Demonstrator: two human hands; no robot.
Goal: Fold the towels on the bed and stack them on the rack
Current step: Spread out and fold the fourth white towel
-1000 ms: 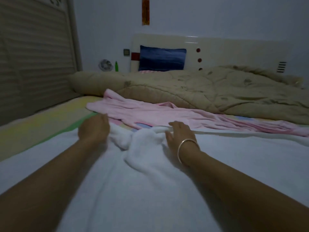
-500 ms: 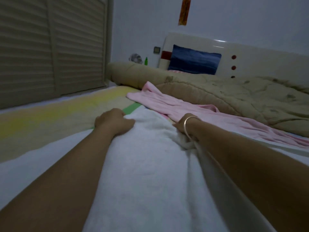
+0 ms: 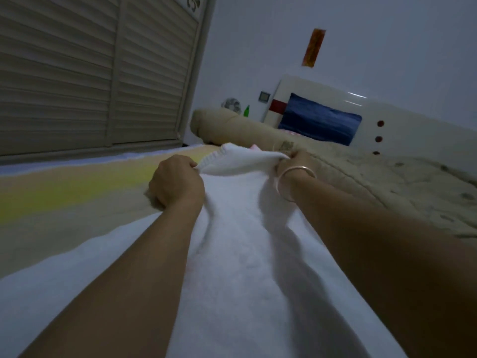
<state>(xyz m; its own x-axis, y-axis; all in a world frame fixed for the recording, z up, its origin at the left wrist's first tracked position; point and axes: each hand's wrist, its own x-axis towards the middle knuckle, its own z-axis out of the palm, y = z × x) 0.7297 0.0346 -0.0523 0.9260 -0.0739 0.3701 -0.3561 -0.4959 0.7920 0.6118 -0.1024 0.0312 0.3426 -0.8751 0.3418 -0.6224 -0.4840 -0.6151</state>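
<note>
A white towel (image 3: pixel 240 241) lies lengthwise on the bed between my forearms. Its far edge is lifted off the bed and stretched between my hands. My left hand (image 3: pixel 176 180) grips the far left corner with curled fingers. My right hand (image 3: pixel 296 161), with a bangle on the wrist, pinches the far right corner. Only a sliver of a pink towel (image 3: pixel 254 146) shows behind the raised white edge. No rack is in view.
A striped yellow and green sheet (image 3: pixel 77 187) covers the bed on the left. A beige quilt (image 3: pixel 374 182) is bunched at the far right, in front of the white headboard (image 3: pixel 387 117). A slatted wardrobe door (image 3: pixel 90 73) stands at the left.
Both hands have closed on the far corners of the white towel and raised its edge off the bed. The camera has swung left and tilted, so the pink towel is almost hidden.
</note>
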